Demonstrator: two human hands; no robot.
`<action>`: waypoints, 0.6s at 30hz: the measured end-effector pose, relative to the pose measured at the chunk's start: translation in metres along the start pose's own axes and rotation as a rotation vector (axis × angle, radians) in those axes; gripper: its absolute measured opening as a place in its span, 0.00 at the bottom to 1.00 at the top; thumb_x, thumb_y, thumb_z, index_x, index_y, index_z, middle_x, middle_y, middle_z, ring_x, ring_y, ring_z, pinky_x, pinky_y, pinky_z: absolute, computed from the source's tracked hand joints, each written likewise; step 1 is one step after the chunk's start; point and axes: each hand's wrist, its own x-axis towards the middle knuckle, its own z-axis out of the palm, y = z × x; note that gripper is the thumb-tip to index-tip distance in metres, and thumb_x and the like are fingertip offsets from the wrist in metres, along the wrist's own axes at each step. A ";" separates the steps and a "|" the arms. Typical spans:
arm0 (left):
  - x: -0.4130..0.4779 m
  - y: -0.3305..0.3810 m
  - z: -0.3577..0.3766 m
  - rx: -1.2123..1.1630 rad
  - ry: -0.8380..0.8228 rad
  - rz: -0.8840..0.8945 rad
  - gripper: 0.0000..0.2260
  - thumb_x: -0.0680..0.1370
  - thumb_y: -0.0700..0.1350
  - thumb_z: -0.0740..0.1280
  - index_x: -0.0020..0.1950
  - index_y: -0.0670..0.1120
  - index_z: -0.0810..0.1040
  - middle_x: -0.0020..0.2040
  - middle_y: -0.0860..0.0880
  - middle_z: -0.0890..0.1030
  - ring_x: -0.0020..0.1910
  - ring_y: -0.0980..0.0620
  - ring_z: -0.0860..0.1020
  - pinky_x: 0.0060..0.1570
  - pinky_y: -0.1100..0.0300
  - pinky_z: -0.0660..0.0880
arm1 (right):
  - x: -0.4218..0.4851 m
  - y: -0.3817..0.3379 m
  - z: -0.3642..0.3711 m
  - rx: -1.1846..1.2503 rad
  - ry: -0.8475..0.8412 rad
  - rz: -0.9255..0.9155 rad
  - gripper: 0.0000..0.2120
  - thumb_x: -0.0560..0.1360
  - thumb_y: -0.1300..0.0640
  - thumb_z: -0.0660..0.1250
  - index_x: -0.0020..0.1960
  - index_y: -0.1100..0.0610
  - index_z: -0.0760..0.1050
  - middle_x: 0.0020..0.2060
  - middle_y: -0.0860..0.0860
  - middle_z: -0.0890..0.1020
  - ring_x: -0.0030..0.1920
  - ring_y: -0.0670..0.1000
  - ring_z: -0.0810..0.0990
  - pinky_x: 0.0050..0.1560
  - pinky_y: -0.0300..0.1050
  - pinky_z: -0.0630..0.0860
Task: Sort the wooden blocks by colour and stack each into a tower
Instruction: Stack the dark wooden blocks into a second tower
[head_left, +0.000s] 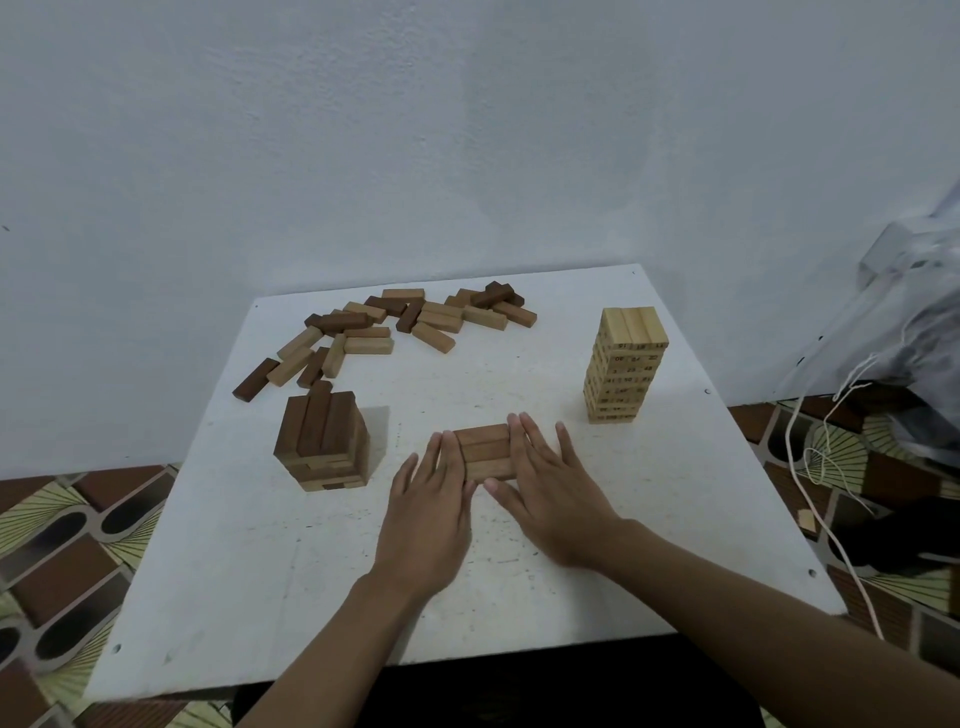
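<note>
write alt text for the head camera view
The left hand and right hand press straight fingers against the sides of a flat layer of mid-brown wooden blocks on a white square table. A short dark-brown block tower stands left, a tall pale numbered tower right, loose mixed blocks behind.

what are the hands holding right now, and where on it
Nothing is gripped. The left hand and right hand, fingers straight, press against opposite ends of a flat row of brown blocks on the table.
</note>
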 end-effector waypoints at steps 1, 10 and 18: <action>0.000 0.000 0.001 0.007 0.009 0.004 0.31 0.84 0.57 0.37 0.83 0.42 0.51 0.82 0.44 0.59 0.82 0.49 0.54 0.78 0.56 0.42 | 0.001 -0.001 0.000 0.000 0.009 0.007 0.39 0.80 0.35 0.32 0.81 0.61 0.37 0.81 0.53 0.42 0.79 0.48 0.34 0.78 0.56 0.33; 0.001 0.002 -0.007 -0.040 -0.011 -0.019 0.32 0.84 0.60 0.38 0.84 0.44 0.49 0.83 0.48 0.57 0.82 0.53 0.51 0.76 0.60 0.39 | 0.004 0.000 0.003 0.002 0.002 0.008 0.33 0.84 0.40 0.39 0.80 0.59 0.36 0.81 0.51 0.42 0.79 0.47 0.35 0.78 0.57 0.34; 0.007 -0.005 -0.036 -0.375 -0.026 -0.029 0.37 0.80 0.58 0.68 0.84 0.54 0.51 0.79 0.55 0.64 0.79 0.53 0.60 0.77 0.51 0.60 | 0.011 0.009 -0.017 0.322 0.061 0.020 0.43 0.77 0.37 0.65 0.82 0.51 0.47 0.79 0.48 0.60 0.79 0.48 0.57 0.79 0.50 0.49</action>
